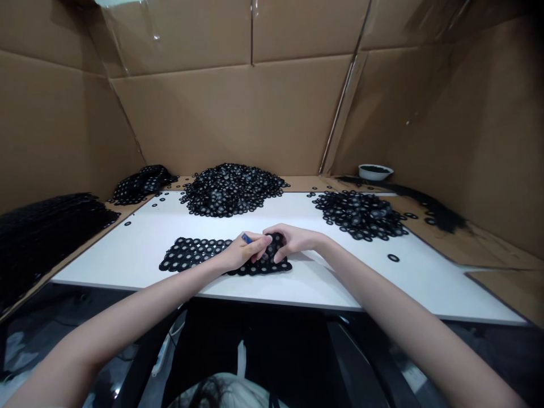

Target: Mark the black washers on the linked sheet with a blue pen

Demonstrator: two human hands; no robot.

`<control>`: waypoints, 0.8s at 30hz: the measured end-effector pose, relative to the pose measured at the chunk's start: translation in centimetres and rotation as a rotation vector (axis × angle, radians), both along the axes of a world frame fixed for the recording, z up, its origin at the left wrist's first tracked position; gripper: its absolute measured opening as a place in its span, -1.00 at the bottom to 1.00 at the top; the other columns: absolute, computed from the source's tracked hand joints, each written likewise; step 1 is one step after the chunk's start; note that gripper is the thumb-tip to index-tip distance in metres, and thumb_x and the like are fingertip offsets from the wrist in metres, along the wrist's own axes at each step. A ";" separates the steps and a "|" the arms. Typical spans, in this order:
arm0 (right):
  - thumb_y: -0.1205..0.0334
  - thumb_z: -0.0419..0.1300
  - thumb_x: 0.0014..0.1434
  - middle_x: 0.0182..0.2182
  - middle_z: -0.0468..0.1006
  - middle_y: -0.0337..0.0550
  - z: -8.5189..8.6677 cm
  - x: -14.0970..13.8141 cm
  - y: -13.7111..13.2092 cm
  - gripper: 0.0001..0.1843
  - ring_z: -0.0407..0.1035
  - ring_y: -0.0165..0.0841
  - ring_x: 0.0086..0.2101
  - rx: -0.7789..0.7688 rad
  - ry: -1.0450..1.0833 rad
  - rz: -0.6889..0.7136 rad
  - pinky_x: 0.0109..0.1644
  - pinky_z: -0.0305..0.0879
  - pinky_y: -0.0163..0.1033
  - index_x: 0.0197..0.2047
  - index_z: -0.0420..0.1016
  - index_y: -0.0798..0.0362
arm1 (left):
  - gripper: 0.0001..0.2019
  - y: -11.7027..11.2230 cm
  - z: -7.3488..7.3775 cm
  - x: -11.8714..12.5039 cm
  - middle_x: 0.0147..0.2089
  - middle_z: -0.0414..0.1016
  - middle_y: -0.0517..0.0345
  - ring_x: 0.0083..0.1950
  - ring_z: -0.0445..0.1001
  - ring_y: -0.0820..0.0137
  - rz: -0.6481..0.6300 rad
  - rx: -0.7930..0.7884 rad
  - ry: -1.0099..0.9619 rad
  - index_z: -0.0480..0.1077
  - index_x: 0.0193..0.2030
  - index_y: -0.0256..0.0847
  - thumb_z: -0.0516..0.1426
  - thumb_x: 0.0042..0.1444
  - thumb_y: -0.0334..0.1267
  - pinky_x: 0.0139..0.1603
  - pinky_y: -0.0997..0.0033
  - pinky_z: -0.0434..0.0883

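Observation:
A flat black sheet of joined rings (187, 255) lies near the front of the white board (127, 269). My left hand (241, 251) is closed around a slim tool with a blue handle (246, 238), its working end hidden among the fingers. At the sheet's right end, my right hand (294, 238) pinches a raised part of the ring sheet between thumb and fingers. Both hands meet closely there, so the exact contact of the tool with the rings cannot be made out.
Loose black rings form a large heap (233, 190) at the back and a smaller heap (361, 218) at right. A white bowl (373, 176), black strands (437, 212), a crumpled ring sheet (144, 184) and a dark stack (51, 238) surround the board. Cardboard walls (229, 119) enclose it.

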State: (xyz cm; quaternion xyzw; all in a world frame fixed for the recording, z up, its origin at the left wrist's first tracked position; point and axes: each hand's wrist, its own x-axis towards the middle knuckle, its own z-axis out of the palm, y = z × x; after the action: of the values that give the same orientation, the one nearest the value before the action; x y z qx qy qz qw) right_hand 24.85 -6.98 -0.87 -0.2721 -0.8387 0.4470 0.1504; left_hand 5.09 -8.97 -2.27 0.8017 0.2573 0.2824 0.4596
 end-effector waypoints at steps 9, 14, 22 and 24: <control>0.19 0.35 -0.13 -0.32 0.50 -0.22 -0.3 0.0 0.0 -0.62 0.35 -0.35 -0.32 0.001 0.004 -0.001 -0.29 0.23 -0.32 -0.22 0.43 0.14 | -0.51 -0.7 0.3 0.1 -0.61 0.17 0.24 -0.55 0.13 0.56 -0.014 0.034 0.035 0.18 -0.61 -0.30 -0.09 0.21 0.01 -0.49 0.53 0.12; 0.22 0.34 -0.13 -0.38 0.44 -0.27 -0.6 0.1 0.3 -0.70 0.30 -0.37 -0.34 0.075 0.031 -0.074 -0.26 0.19 -0.31 -0.30 0.41 0.11 | -0.54 -0.5 0.3 0.3 -0.60 0.22 0.23 -0.54 0.17 0.56 0.065 0.101 0.022 0.24 -0.58 -0.31 -0.08 0.22 -0.03 -0.45 0.53 0.15; 0.22 0.35 -0.19 -0.40 0.31 -0.29 -1.7 0.1 0.9 -0.59 0.20 -0.41 -0.41 0.122 0.013 -0.351 -0.34 0.14 -0.31 -0.24 0.36 0.10 | -0.56 -0.3 0.4 0.6 -0.58 0.27 0.22 -0.52 0.22 0.55 0.157 0.165 -0.005 0.28 -0.57 -0.31 -0.06 0.22 -0.05 -0.44 0.52 0.16; 0.22 0.35 -0.19 -0.38 0.34 -0.26 -1.7 0.1 0.8 -0.57 0.23 -0.38 -0.37 0.097 0.017 -0.339 -0.32 0.17 -0.30 -0.22 0.35 0.10 | -0.56 -0.3 0.2 0.6 -0.60 0.27 0.22 -0.54 0.22 0.55 0.174 0.159 -0.013 0.30 -0.55 -0.30 -0.06 0.22 -0.04 -0.45 0.53 0.16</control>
State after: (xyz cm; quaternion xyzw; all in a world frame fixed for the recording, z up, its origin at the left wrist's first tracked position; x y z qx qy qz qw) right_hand 24.95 -6.14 -2.60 -0.3986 -0.8000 0.3766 0.2436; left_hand 5.70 -9.27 -2.07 0.8084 0.2997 0.3459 0.3701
